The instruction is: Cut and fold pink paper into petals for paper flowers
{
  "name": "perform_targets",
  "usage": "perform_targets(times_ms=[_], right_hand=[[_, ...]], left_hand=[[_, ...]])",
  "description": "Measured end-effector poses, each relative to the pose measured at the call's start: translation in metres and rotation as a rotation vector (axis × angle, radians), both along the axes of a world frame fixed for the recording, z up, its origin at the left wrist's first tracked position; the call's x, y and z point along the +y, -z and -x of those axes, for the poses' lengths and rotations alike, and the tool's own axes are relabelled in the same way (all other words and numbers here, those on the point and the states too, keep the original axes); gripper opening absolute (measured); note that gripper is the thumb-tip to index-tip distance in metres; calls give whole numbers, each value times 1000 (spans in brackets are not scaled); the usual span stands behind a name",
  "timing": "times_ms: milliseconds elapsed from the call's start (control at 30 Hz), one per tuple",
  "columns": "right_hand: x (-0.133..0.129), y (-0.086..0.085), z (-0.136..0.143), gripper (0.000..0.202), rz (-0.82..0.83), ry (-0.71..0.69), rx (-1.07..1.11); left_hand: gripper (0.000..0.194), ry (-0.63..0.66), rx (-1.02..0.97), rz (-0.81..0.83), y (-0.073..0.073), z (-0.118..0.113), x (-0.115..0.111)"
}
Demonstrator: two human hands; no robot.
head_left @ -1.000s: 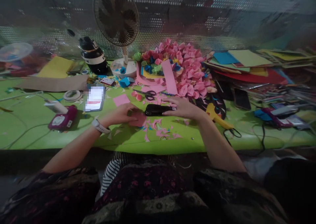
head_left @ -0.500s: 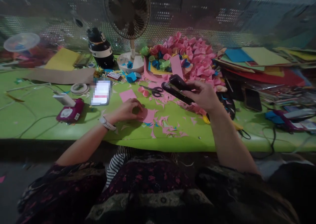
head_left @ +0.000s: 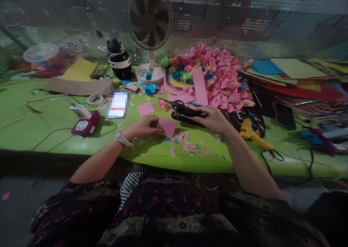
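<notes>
My left hand [head_left: 145, 126], a white watch at its wrist, pinches the left edge of a pink paper square [head_left: 168, 127] just above the table. My right hand [head_left: 213, 119] is wrapped round a black stapler [head_left: 187, 119], held nearly level with its front end pointing left, close to the square's upper right corner. A gap shows between the stapler's jaws. Behind it lie scissors [head_left: 177, 103], partly hidden. Another pink square [head_left: 146, 108] rests flat beyond my left hand. Pink paper scraps [head_left: 187, 143] are scattered in front of the stapler.
Pink paper flowers [head_left: 225, 76] are heaped at the back, with a pink strip [head_left: 200, 87] before them. A fan [head_left: 149, 20] and black bottle [head_left: 119, 62] stand behind. Left are a lit phone [head_left: 118, 105] and tape roll [head_left: 96, 100]; right, a yellow glue gun [head_left: 251, 134].
My right hand has lowered the stapler and brought it left towards the paper, turning it more level. My left hand still holds the pink square. The view has shifted slightly.
</notes>
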State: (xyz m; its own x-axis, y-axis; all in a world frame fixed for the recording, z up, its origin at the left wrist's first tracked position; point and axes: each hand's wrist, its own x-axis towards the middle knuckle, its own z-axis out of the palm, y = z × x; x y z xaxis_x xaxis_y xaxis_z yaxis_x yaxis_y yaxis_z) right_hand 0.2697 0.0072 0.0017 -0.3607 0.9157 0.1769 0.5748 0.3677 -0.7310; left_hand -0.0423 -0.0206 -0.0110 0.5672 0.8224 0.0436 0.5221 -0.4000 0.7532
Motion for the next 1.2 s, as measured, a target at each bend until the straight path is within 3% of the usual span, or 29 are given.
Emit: perform_targets(times_ms=[100,200,267,500,700,833,933,1033,1100,1200], right_hand=[[-6,-1,7,33,-50,-31,-48],[-17,-9,26,32,-68,-113,-130],[-25,-14,45,28,-48,-173,-194],[-28,-9,100,24,-69,-423,-309],[-23,-4,91,33,-74,-404,-200],[5,-11,53,37,-8,-213,-183],[44,-17,16,34,-35,127,-354],[78,-17,-10,39,-46,489,-595],[91,-13,-17,47,-23,580,-662],[97,-5,-14,49,-24,590,-680]], left_hand=[[35,-189,-386,205,-6,6,3],[39,-521,-639,154,-10,14,11],[38,-647,-710,107,-10,20,17],[32,-841,-730,102,0,38,33],[34,-845,-693,180,1,39,34],[32,-825,-677,239,3,35,36],[35,-855,-622,315,7,31,39],[50,-894,-510,364,9,27,42],[59,-901,-437,362,10,25,42],[65,-859,-319,344,9,26,40]])
